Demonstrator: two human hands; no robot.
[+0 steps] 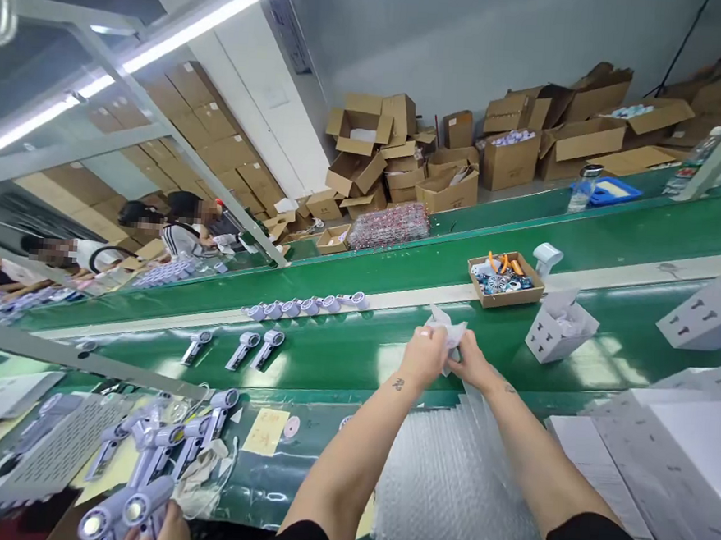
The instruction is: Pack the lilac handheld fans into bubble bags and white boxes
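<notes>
My left hand (425,354) and my right hand (471,362) are close together over the green belt, fingers closed on a crumpled white wrapping (448,329). Whether it is paper or plastic, and whether anything is inside, I cannot tell. Below my forearms lies a thick stack of clear bubble wrap (444,490), and part of it rises towards my right hand. Right of my hands stands an open white box (557,331) with crumpled white material in its top.
A cardboard tray (505,280) of small parts with orange-handled tools sits beyond my hands. Pale purple handheld fans (244,350) lie along the belt (330,358). More white boxes (686,457) are at the right. A co-worker's hand (163,532) holds fans at lower left.
</notes>
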